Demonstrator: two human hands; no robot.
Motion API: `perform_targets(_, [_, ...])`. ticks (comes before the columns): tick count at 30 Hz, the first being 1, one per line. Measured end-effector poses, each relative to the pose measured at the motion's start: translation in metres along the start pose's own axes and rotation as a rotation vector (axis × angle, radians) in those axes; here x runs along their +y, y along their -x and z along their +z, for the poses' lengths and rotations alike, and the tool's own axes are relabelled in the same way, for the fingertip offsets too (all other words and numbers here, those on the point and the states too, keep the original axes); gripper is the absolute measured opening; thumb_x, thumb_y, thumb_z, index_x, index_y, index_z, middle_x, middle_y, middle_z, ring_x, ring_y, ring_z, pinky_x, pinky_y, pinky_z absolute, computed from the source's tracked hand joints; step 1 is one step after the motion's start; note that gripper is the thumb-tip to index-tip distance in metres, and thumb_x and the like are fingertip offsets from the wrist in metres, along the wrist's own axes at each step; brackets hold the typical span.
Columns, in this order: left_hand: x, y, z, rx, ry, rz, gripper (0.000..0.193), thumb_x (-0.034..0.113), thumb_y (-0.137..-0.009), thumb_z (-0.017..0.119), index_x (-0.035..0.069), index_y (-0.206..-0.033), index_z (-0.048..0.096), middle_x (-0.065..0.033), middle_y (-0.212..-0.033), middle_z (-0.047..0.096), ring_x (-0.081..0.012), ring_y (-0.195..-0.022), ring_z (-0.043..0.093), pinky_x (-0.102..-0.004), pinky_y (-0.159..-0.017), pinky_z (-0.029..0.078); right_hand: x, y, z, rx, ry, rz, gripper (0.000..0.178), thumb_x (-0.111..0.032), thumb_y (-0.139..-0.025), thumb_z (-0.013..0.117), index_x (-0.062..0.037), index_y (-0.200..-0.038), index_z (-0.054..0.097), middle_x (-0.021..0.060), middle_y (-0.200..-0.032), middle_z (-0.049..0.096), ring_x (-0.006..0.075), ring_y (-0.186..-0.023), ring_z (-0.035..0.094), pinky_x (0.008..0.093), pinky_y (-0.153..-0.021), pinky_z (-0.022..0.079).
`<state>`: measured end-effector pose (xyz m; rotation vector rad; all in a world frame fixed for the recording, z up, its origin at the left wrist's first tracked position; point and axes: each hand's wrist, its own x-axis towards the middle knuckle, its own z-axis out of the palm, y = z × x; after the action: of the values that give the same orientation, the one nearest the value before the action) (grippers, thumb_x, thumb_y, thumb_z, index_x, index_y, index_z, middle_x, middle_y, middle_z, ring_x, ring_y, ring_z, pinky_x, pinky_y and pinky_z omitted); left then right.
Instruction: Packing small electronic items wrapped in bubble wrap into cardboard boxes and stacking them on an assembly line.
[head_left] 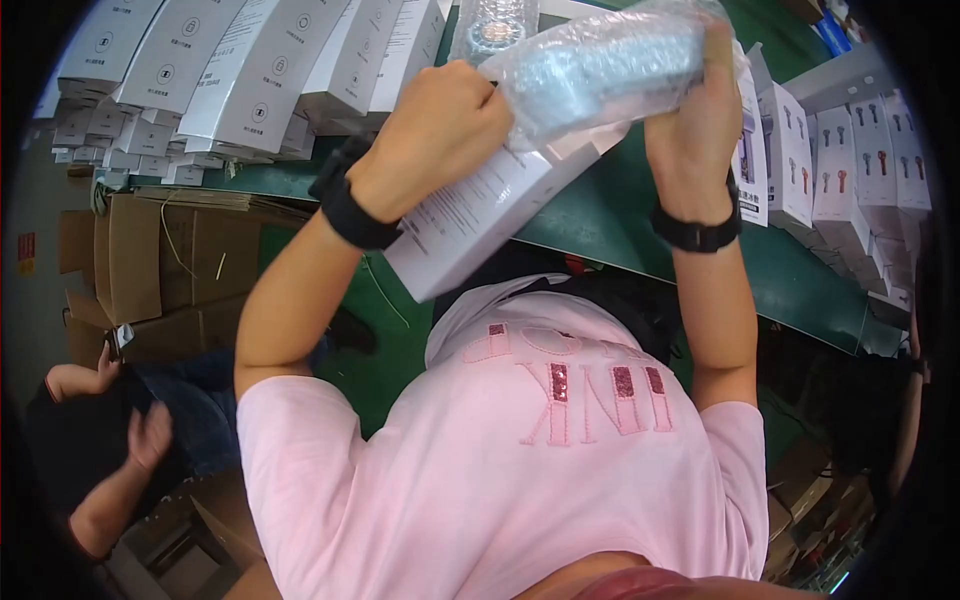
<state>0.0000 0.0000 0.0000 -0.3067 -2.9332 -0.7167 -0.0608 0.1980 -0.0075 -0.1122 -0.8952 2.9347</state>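
A light-blue device, apparently a handheld fan, is inside clear bubble wrap, raised over the table's near edge. My right hand grips the right end of the wrap, its fingers reaching up around it. At the wrap's left end my left hand is closed, knuckles up, with its fingertips hidden. Below the wrap, a white box slants down from the table edge toward my body, partly behind my left wrist; an upright flap shows at its far end. Beyond my left hand lies another bubble-wrapped item with a round, ringed face.
White boxes stand in stacked rows on the left of the green table. More boxes with pictures of handheld fans line the right. Brown cartons stand at the lower left, near another person's hands.
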Motion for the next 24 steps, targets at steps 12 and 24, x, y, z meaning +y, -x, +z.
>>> perform_targets(12, [0.020,0.028,0.004,0.388,0.800,-0.167,0.042,0.018,-0.092,0.054,-0.005,-0.060,0.040,0.0010,-0.049,0.030,-0.0057,-0.050,0.030,-0.0309,-0.044,0.023,-0.056,-0.007,0.015,-0.474,0.441,-0.490,0.036,-0.032,-0.103,0.043,-0.0022,-0.119,0.057,0.0097,-0.115,0.064,0.0214,-0.105,0.061,0.0352,-0.094,0.048])
perform_targets(24, [0.031,0.032,0.017,0.855,0.574,0.023,0.039,0.016,-0.097,0.053,-0.001,-0.063,0.045,-0.0086,-0.050,0.032,-0.0102,-0.050,0.029,-0.0329,-0.045,0.027,-0.033,0.032,0.088,-0.921,1.147,-0.719,0.026,-0.022,-0.100,0.054,0.0034,-0.104,0.059,0.0073,-0.094,0.062,0.0111,-0.089,0.056,0.0249,-0.080,0.044])
